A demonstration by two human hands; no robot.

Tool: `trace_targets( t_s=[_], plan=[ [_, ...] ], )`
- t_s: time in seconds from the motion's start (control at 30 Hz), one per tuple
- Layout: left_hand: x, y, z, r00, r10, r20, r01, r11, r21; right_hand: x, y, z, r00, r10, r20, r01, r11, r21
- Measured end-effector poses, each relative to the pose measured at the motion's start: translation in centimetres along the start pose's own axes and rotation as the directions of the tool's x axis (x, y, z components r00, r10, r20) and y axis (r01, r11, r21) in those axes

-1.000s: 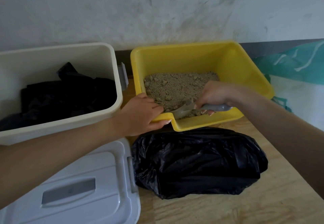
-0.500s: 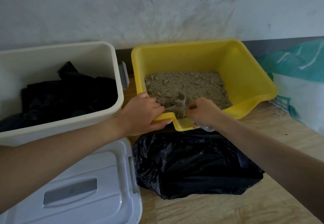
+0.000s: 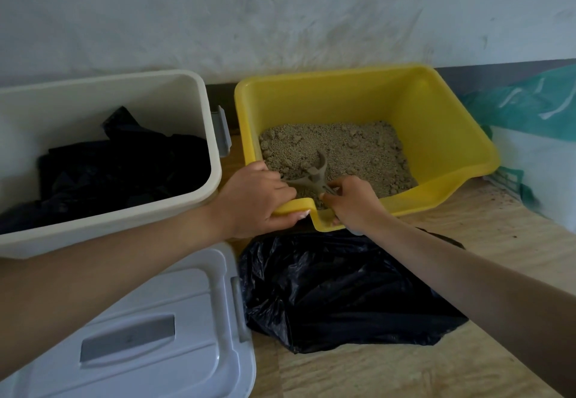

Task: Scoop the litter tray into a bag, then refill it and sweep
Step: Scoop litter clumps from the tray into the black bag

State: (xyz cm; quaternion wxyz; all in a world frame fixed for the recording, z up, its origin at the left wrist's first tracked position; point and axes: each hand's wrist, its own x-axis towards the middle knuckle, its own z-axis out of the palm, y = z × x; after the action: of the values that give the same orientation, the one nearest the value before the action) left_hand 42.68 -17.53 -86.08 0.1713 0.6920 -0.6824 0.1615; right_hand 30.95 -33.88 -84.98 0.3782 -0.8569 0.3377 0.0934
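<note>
One scoop [image 3: 312, 175], bowl beyond right grip [image 3: 353, 203]

Pale wood table [image 3: 467, 241]. Yellow litter tray [image 3: 452, 135] just beyond left hand [image 3: 252, 201] and right hand [image 3: 352, 204]. Black bag [image 3: 343, 291] just nearer than right hand. Cream bin [image 3: 93, 235] left of left hand, white lid [image 3: 187, 304] nearer. Green-white sack [image 3: 536, 148] well right of right hand, dark specks [image 3: 505, 201] beside it.

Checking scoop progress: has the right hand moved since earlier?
Yes. Gripping the scoop, the right hand has drawn back from over the litter to the near notch of the yellow tray, closer to the left hand.
</note>
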Motion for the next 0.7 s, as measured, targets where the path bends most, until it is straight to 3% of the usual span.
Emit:
trace_targets(
  t_s=[0.27, 0.7],
  plan=[
    [0.0, -0.4, 0.3, 1.000, 0.009, -0.020, -0.010, 1.000, -0.029, 1.3, 0.2, 1.2, 0.997, -0.031, -0.068, 0.027, 0.999, -0.046],
    [0.2, -1.0, 0.2, 0.999, -0.002, -0.032, 0.000, 0.998, -0.069, 2.7, -0.8, 2.0, 0.994, -0.010, -0.109, 0.014, 0.999, 0.032]
  ],
)
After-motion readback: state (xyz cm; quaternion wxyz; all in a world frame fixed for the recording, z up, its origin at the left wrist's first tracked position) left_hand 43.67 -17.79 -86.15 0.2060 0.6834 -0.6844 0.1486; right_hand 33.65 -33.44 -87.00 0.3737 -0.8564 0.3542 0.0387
